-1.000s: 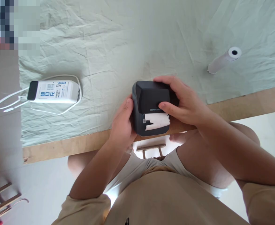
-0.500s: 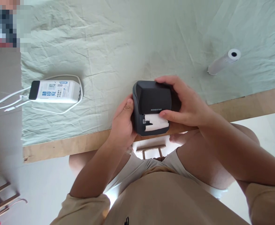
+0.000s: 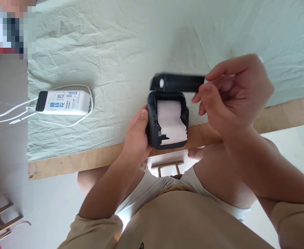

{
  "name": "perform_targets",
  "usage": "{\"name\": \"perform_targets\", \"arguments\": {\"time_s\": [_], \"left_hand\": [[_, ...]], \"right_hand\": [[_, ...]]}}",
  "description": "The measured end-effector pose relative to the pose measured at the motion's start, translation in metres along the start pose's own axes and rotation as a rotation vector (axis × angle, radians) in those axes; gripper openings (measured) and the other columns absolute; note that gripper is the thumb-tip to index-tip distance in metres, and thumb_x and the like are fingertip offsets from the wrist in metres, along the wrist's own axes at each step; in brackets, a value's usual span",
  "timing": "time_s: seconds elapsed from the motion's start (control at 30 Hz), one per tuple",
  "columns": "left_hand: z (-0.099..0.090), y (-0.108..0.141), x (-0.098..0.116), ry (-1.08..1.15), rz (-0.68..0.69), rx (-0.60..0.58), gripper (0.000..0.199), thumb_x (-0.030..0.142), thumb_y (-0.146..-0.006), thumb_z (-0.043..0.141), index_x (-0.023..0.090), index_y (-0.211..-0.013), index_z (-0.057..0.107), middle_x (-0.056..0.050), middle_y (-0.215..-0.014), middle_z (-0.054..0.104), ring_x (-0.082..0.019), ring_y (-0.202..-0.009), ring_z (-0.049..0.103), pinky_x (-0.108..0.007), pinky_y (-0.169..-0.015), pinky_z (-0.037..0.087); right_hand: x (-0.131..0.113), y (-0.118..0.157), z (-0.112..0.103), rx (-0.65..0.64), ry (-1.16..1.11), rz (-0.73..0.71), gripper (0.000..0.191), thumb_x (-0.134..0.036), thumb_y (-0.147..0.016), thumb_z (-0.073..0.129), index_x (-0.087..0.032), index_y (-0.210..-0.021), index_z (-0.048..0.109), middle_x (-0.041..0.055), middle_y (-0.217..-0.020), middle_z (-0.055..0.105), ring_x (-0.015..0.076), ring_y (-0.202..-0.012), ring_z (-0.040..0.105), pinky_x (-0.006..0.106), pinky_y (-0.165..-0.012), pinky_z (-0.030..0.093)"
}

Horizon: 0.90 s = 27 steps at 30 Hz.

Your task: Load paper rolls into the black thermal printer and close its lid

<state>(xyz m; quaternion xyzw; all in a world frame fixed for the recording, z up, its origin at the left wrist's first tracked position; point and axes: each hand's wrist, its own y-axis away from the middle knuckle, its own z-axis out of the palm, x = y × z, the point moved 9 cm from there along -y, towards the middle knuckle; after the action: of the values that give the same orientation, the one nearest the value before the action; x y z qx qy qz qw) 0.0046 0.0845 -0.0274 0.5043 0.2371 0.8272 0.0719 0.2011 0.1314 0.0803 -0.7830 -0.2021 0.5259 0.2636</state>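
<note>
A dark label printer rests at the table's near edge, its paper compartment exposed. Inside lies a white paper roll, whose torn, ragged end hangs over the printer's front. My left hand is wrapped around the printer's left side, thumb along its edge. Just behind and above the compartment, the black printer lid stands raised. My right hand pinches the lid's right end between thumb and fingers. Whether the lid is still joined to the printer I cannot tell.
On the left of the green tablecloth lies a white power bank-like box with Chinese lettering and white cables. A wooden strip forms the table's near edge. A wooden stool stands below.
The lid has come up off the printer, uncovering the paper roll. My right hand has risen to the right with the lid's end; my left hand keeps its grip. The standing paper roll is now hidden.
</note>
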Motion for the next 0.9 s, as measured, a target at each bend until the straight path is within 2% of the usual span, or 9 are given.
{"name": "perform_targets", "arguments": {"time_s": [0.1,0.2,0.27,0.43,0.53,0.63,0.77,0.83,0.9], "left_hand": [[-0.001,0.0,-0.001,-0.002,0.002,0.007,0.02,0.043,-0.098,0.083,0.024,-0.096,0.079,0.002,-0.086,0.075,-0.016,-0.078,0.07,-0.026,-0.072,0.058],[0.001,-0.001,-0.001,-0.003,0.007,-0.034,0.022,0.046,-0.1,0.08,0.024,-0.1,0.079,0.002,-0.087,0.076,-0.017,-0.081,0.072,-0.027,-0.08,0.061],[0.002,-0.001,-0.001,-0.009,0.007,-0.045,0.025,0.049,-0.101,0.078,0.025,-0.099,0.078,0.001,-0.086,0.075,-0.018,-0.082,0.072,-0.029,-0.084,0.062],[0.003,0.001,-0.001,-0.008,-0.014,-0.046,0.025,0.044,-0.109,0.068,0.023,-0.103,0.08,0.001,-0.086,0.076,-0.015,-0.076,0.069,-0.024,-0.072,0.059],[0.005,0.003,0.0,-0.042,-0.038,-0.044,0.025,0.043,-0.109,0.068,0.022,-0.103,0.08,0.0,-0.083,0.075,-0.015,-0.07,0.066,-0.025,-0.063,0.056],[0.003,0.005,0.0,-0.092,-0.054,0.002,0.027,0.049,-0.106,0.07,0.023,-0.104,0.079,0.0,-0.079,0.073,-0.017,-0.063,0.064,-0.029,-0.06,0.055],[0.0,0.003,-0.003,-0.068,-0.043,-0.007,0.028,0.051,-0.106,0.071,0.025,-0.101,0.08,0.001,-0.079,0.073,-0.018,-0.071,0.069,-0.03,-0.07,0.057],[-0.002,0.001,-0.004,-0.023,-0.013,-0.015,0.025,0.048,-0.104,0.074,0.025,-0.099,0.082,0.002,-0.085,0.077,-0.017,-0.079,0.072,-0.027,-0.076,0.058],[-0.002,-0.001,-0.005,0.015,-0.003,-0.033,0.024,0.047,-0.103,0.077,0.025,-0.1,0.083,0.002,-0.092,0.08,-0.015,-0.084,0.073,-0.025,-0.078,0.059]], "right_hand": [[0.0,-0.001,0.005,-0.003,0.064,0.013,0.018,-0.038,-0.104,0.071,-0.029,-0.091,0.063,-0.0034,-0.08,0.077,0.0136,-0.053,0.062,0.033,-0.047,0.04],[-0.012,0.0,0.021,-0.156,0.297,-0.11,0.014,-0.025,-0.1,0.067,-0.029,-0.087,0.065,-0.0042,-0.075,0.075,0.013,-0.055,0.059,0.033,-0.051,0.038],[-0.016,0.001,0.033,-0.302,0.461,-0.13,0.014,-0.021,-0.098,0.063,-0.027,-0.088,0.069,-0.0037,-0.069,0.07,0.0135,-0.057,0.057,0.033,-0.054,0.033],[0.0,0.006,0.051,-0.711,0.617,0.103,0.011,-0.026,-0.094,0.066,-0.027,-0.101,0.074,-0.0016,-0.07,0.068,0.0153,-0.058,0.051,0.032,-0.058,0.022],[0.004,0.007,0.055,-0.812,0.599,0.167,0.018,-0.028,-0.093,0.068,-0.029,-0.11,0.075,-0.0005,-0.076,0.072,0.0169,-0.06,0.052,0.033,-0.058,0.025],[-0.004,0.003,0.051,-0.792,0.51,0.147,0.028,-0.025,-0.088,0.071,-0.029,-0.115,0.077,-0.0008,-0.082,0.077,0.0163,-0.062,0.054,0.032,-0.059,0.03],[-0.01,-0.005,0.029,-0.69,0.208,0.229,0.028,-0.022,-0.08,0.075,-0.027,-0.107,0.081,-0.0039,-0.087,0.079,0.0089,-0.053,0.047,0.031,-0.054,0.034],[0.0,-0.013,0.01,-0.53,0.02,0.305,0.02,-0.024,-0.081,0.075,-0.027,-0.1,0.08,-0.0025,-0.087,0.078,0.0099,-0.054,0.052,0.031,-0.05,0.035],[0.022,-0.023,-0.014,-0.245,-0.173,0.385,0.007,-0.028,-0.081,0.073,-0.026,-0.088,0.075,0.0012,-0.086,0.074,0.0132,-0.06,0.057,0.032,-0.048,0.035]]}}
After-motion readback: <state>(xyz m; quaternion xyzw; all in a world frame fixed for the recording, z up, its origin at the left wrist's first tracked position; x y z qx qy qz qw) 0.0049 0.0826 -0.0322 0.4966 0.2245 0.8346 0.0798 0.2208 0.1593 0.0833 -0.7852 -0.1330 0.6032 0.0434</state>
